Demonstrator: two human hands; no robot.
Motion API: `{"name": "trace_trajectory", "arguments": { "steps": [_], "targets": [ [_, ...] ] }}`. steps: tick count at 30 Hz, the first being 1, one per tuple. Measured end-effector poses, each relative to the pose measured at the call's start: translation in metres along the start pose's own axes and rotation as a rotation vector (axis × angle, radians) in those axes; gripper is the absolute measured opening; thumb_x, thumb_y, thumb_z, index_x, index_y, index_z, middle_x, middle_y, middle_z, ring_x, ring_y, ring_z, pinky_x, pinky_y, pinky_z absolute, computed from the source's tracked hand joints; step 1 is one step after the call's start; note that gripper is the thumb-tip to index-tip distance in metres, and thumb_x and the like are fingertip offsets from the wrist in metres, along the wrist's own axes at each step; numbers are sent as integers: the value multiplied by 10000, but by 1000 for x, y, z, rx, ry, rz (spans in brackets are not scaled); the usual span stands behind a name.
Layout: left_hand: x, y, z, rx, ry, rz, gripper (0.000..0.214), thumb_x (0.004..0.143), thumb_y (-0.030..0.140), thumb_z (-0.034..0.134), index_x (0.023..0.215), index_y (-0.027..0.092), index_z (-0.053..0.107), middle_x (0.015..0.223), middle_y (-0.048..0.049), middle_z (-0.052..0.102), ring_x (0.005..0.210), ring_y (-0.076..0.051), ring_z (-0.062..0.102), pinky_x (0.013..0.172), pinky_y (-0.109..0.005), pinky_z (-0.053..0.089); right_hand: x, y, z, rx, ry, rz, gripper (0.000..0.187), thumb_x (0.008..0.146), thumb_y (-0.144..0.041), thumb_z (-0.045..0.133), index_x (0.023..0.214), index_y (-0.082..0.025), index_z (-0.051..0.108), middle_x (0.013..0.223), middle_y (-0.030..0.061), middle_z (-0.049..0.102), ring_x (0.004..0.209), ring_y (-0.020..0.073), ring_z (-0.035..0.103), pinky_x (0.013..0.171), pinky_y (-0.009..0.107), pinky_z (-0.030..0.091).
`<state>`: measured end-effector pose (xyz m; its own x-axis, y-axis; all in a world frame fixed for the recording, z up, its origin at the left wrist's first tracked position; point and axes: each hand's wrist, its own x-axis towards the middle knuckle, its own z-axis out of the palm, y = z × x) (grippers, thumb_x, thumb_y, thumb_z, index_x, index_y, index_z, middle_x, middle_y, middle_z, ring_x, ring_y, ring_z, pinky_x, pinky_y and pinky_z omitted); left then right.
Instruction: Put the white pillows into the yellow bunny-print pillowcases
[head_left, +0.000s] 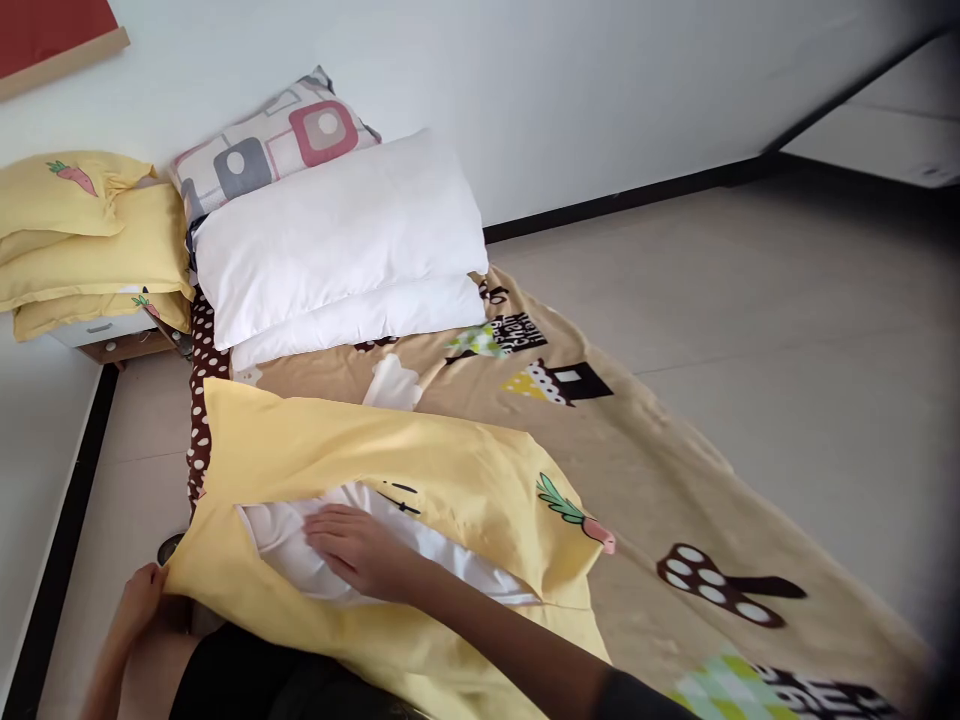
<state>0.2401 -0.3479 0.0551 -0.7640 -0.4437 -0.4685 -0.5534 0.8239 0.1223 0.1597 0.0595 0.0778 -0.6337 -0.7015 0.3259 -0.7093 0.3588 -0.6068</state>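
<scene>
A yellow pillowcase (420,470) with a carrot print lies on the tan blanket (675,480) in front of me. A white pillow (281,535) shows through its opening. My right hand (360,548) rests flat on that white pillow inside the opening, fingers stretched out. My left hand (142,592) pinches the pillowcase's left corner at the lower left.
Two bare white pillows (337,240) and a patterned pillow (270,140) are stacked at the blanket's head by the wall. A pile of yellow-cased pillows (90,240) sits on a low stand at left. Tiled floor (787,300) spreads to the right.
</scene>
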Motion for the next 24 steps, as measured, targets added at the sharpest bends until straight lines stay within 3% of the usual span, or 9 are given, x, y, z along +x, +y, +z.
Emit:
{"name": "trace_trajectory", "arguments": {
  "steps": [3,6,8,11,14,17,19,22,24],
  "targets": [
    [0,15,-2,194,69,22,262,877,226,400,913,140,646,1042,-183,677,1073,-353,623,936,-558,429,-46,8,-20,-165,103,150,323,955,-257,444,1194,-210,655,1190,107,690,1136,210,616,1008,415,467],
    [10,56,6,-145,145,150,413,919,318,360,1235,131,550,1284,-180,603,1228,-293,552,1027,-456,409,-79,17,-12,-286,-67,292,595,920,-439,516,1459,-203,430,1456,125,496,1338,280,463,1081,481,394],
    [18,86,16,-417,32,196,488,936,452,327,1225,138,564,1246,-154,639,1193,-260,580,990,-382,450,-89,21,1,-308,-176,353,761,891,-495,536,1540,-214,257,1534,112,385,1403,293,374,1129,506,329],
    [22,109,29,-513,-128,197,551,868,608,405,955,129,662,964,-151,719,991,-304,654,857,-388,502,-95,27,8,-319,-237,432,808,860,-449,570,1552,-247,206,1557,87,346,1425,292,336,1173,543,231],
    [22,100,28,-544,-74,155,533,827,640,448,818,151,661,802,-118,711,839,-309,661,770,-392,502,-102,38,-6,-331,-276,557,790,795,-404,632,1513,-286,326,1502,84,445,1396,304,386,1176,573,211],
    [26,78,20,-541,50,76,504,819,644,456,725,181,631,722,-97,686,793,-316,653,743,-393,491,-111,46,-29,-319,-296,649,653,757,-375,664,1391,-331,519,1366,78,592,1320,303,488,1184,548,227],
    [27,70,18,-497,68,75,492,830,632,449,702,189,619,712,-104,679,811,-330,653,766,-403,488,-114,45,-39,-298,-322,667,592,741,-352,672,1327,-342,580,1305,67,637,1277,306,530,1200,553,188],
    [22,74,16,-321,39,78,445,881,532,424,868,151,654,836,-148,699,902,-354,655,848,-438,471,-108,30,-45,-312,-372,677,651,705,-324,690,1343,-296,564,1325,84,620,1274,328,524,1190,613,139],
    [11,85,11,-119,102,80,408,909,405,393,1062,111,630,988,-193,686,980,-364,639,905,-480,440,-98,14,-44,-372,-345,676,675,722,-317,671,1377,-256,523,1348,112,597,1273,335,518,1153,636,208]
  ]
}}
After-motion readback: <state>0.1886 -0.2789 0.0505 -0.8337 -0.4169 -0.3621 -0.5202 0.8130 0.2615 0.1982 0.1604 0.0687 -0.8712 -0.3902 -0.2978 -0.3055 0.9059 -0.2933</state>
